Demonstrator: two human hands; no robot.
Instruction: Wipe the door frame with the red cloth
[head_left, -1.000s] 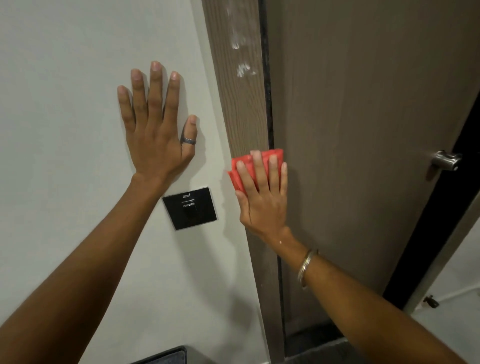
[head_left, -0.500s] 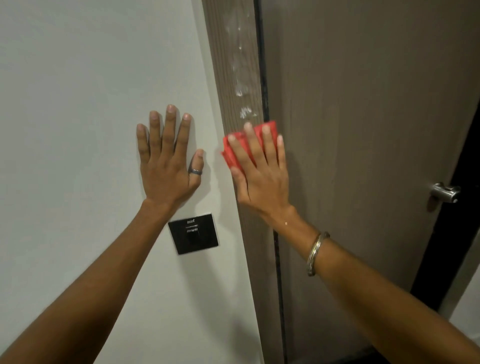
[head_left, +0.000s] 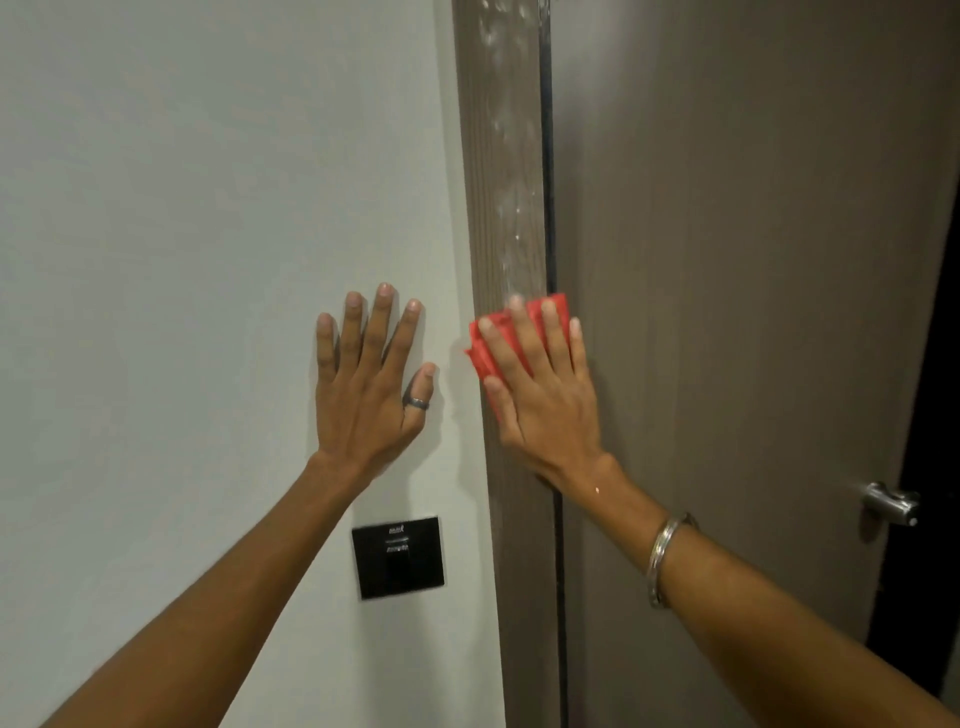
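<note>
The brown wood-grain door frame (head_left: 498, 156) runs top to bottom through the middle of the view, with pale wet smears above the cloth. My right hand (head_left: 545, 395) lies flat on the frame and presses the folded red cloth (head_left: 485, 348) against it; only the cloth's upper and left edges show past my fingers. My left hand (head_left: 371, 384), with a ring on the thumb, rests flat on the white wall (head_left: 208, 260) just left of the frame, fingers spread and holding nothing.
A black square switch plate (head_left: 397, 558) is set in the wall below my left hand. The brown door (head_left: 753, 260) fills the right side, with a metal handle (head_left: 891, 504) near its right edge and a dark gap beyond.
My right hand has slid the red cloth up the frame, past the switch plate and toward the wet smears. My view has tilted upward; my left hand stays flat on the wall.
</note>
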